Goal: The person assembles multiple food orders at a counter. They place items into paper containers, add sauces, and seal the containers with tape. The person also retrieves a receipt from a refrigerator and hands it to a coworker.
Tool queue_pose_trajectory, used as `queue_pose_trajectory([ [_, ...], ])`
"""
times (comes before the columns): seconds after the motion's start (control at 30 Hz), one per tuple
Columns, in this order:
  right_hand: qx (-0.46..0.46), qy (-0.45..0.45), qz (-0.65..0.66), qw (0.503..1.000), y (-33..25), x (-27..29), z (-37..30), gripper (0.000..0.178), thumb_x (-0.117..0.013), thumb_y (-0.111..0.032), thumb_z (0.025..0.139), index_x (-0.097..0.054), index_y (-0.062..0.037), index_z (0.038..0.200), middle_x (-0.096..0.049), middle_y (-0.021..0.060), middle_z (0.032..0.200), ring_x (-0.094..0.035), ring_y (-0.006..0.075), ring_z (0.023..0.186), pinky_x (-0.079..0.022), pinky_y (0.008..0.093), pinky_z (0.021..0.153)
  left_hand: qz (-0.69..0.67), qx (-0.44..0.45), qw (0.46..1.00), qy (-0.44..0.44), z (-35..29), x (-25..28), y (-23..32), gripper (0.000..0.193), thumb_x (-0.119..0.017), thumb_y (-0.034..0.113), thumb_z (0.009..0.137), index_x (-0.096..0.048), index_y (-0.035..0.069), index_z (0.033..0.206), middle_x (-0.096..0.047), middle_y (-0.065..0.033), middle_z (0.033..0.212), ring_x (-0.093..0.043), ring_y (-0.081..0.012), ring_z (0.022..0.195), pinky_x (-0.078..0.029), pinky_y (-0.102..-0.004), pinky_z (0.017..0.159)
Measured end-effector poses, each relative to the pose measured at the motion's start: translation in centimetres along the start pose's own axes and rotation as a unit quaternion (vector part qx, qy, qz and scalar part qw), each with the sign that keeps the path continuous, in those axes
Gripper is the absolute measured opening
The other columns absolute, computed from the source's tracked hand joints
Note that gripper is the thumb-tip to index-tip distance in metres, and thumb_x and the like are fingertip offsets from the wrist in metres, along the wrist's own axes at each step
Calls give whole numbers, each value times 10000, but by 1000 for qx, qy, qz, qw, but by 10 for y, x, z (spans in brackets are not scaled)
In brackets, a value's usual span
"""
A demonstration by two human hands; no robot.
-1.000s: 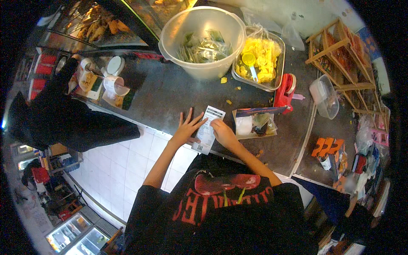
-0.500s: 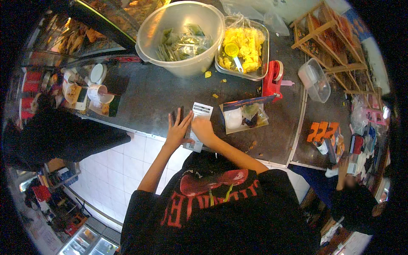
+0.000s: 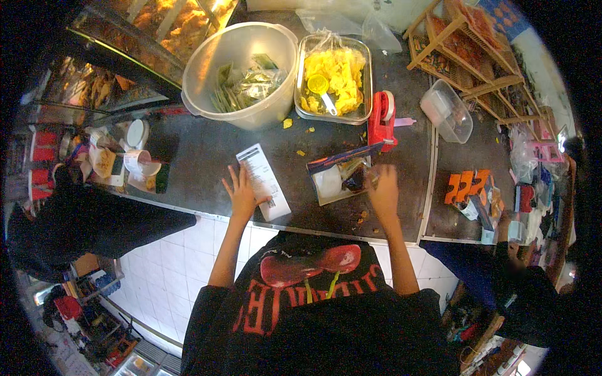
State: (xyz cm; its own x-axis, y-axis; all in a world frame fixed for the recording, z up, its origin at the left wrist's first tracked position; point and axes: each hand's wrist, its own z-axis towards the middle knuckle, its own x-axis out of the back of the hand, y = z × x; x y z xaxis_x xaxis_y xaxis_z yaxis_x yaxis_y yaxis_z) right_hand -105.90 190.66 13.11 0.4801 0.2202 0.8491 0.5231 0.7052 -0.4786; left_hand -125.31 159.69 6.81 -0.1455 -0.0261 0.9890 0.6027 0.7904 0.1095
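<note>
Dark counter (image 3: 200,164): we steady paper slip (image 3: 266,177) best, left hand (image 3: 241,196) spread flat; right hand (image 3: 384,188) by packet (image 3: 340,177), grip blurred, can't tell.

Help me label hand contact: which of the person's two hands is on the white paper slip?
The left hand, which lies spread over the left edge of the white paper slip. The right hand is apart from it, nearer the red tape dispenser.

Printed in dark rows on the slip (image 3: 266,184), too small to read; lettered large in red across the shirt (image 3: 320,313).
</note>
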Motion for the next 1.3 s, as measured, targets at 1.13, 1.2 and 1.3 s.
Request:
queue_pose_trajectory([
  [1.13, -47, -50, 186, 980, 79, 84, -2, 201, -585, -205, 888, -505, -29, 833, -495, 20, 715, -457, 90, 631, -387, 240, 586, -122, -443, 888, 15, 23, 0, 217, 475, -580, 306, 763, -537, 66, 1170, -391, -116, 1328, -328, -373, 1216, -300, -512, 1009],
  [1.2, -55, -42, 210, 975, 82, 82, -6, 200, -579, -206, 891, -507, -31, 827, -493, 20, 707, -455, 91, 624, -388, 244, 575, -194, -395, 898, -6, 20, 8, 214, 543, -594, 286, 759, -484, 50, 1235, -390, -116, 1331, -334, -381, 1206, -293, -505, 1018],
  [1.3, -61, -38, 229, 971, 83, 80, -10, 194, -569, -196, 897, -506, -30, 818, -496, 22, 702, -460, 96, 622, -394, 253, 568, -245, -337, 908, -43, 17, 22, 206, 605, -600, 213, 768, -393, 38, 1309, -389, -119, 1336, -334, -392, 1204, -299, -487, 1020],
])
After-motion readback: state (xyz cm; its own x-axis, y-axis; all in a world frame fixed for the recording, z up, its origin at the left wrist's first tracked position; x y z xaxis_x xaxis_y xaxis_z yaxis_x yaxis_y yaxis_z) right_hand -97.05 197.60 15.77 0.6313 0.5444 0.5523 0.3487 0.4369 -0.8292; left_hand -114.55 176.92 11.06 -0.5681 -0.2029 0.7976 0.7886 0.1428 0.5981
